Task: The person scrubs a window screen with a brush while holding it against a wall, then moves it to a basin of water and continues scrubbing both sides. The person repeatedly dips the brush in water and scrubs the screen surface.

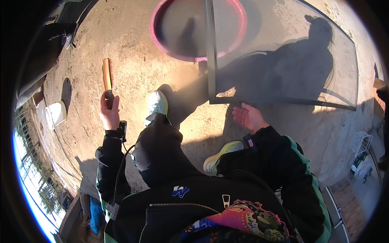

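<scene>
My left hand (110, 114) grips the dark end of a wooden scrub brush (107, 76), whose pinkish bristles face right. My right hand (249, 118) is palm up with its fingers spread a little and nothing in them. Its fingertips are just below the near bar of a dark-framed mesh screen (288, 70); I cannot tell whether they touch it. The screen overlaps the right side of a pink basin (156, 39) of cloudy water, and the basin's rim shows through the mesh. How the screen is propped cannot be made out.
A white bucket (56, 114) stands on the concrete floor (133, 70) at the left. Another person's shoe (68, 41) shows at the upper left. To the right are a white wire rack (361, 142) and a box with brown footwear (86, 206) is at the lower left.
</scene>
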Action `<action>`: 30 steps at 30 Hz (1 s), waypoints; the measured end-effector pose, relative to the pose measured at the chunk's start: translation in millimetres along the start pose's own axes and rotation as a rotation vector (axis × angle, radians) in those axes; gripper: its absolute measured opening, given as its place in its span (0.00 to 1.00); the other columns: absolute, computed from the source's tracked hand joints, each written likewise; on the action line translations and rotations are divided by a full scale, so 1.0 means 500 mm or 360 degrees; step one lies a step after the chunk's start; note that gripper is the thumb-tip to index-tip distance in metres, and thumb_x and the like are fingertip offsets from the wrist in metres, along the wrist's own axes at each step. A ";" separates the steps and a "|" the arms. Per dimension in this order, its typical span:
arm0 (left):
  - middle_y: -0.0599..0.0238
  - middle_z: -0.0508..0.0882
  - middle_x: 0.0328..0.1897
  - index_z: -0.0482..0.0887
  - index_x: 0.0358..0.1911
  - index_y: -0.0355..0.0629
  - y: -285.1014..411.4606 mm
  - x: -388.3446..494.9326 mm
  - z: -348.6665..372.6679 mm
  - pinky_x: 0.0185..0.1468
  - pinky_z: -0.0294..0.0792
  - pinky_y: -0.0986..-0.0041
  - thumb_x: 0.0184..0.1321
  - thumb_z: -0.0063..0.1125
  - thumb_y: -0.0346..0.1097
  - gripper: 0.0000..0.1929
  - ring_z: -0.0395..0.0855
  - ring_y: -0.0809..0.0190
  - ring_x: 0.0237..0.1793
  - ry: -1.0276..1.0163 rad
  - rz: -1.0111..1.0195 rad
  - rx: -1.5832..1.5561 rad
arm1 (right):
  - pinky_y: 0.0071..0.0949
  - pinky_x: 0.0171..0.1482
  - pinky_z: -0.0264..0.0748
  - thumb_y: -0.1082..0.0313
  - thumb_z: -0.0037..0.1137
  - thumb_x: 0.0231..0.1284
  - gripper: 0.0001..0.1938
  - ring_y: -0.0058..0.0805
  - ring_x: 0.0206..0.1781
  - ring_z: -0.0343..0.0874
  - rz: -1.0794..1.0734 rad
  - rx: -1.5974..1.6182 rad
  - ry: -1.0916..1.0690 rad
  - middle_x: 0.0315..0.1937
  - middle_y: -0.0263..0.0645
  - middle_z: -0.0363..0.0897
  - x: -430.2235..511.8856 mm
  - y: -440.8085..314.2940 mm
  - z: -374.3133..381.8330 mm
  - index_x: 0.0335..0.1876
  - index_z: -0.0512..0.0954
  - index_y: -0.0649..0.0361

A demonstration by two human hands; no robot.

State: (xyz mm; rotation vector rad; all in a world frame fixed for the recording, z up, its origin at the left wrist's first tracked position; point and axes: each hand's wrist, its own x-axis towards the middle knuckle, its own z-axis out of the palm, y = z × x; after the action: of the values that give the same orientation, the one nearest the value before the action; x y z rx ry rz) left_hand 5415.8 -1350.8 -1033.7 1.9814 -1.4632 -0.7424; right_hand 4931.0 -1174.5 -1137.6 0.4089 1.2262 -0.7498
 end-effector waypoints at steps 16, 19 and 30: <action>0.59 0.85 0.37 0.79 0.50 0.37 -0.185 -0.931 -0.293 0.38 0.76 0.71 0.56 0.68 0.38 0.21 0.83 0.62 0.32 0.0630 -0.1825 -0.0196 | 0.22 0.43 0.71 0.62 0.49 0.71 0.08 0.21 0.36 0.73 -0.1207 -0.0244 -0.0460 0.31 0.31 0.73 -0.342 -0.329 -0.167 0.36 0.73 0.55; 0.59 0.85 0.37 0.79 0.50 0.37 -0.168 -0.903 -0.332 0.38 0.76 0.71 0.55 0.68 0.38 0.21 0.83 0.61 0.33 0.0605 -0.1747 0.0021 | 0.22 0.42 0.72 0.62 0.50 0.70 0.07 0.22 0.36 0.74 -0.1142 -0.0214 0.0118 0.32 0.31 0.74 -0.403 -0.305 -0.309 0.37 0.73 0.55; 0.58 0.85 0.40 0.79 0.50 0.37 -0.132 -0.559 -0.415 0.39 0.76 0.71 0.54 0.69 0.39 0.22 0.84 0.59 0.35 0.0392 -0.1196 0.0794 | 0.25 0.62 0.68 0.63 0.47 0.70 0.18 0.24 0.61 0.74 -0.0083 -0.0573 0.0003 0.59 0.35 0.75 -0.432 0.125 -0.537 0.62 0.72 0.56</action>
State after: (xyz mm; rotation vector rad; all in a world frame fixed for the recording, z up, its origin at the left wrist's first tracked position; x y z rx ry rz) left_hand 5537.2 -1042.1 -909.4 2.9404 -0.7766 -0.3987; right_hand 4757.9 -892.3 -1023.3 0.0817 1.3462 -0.5567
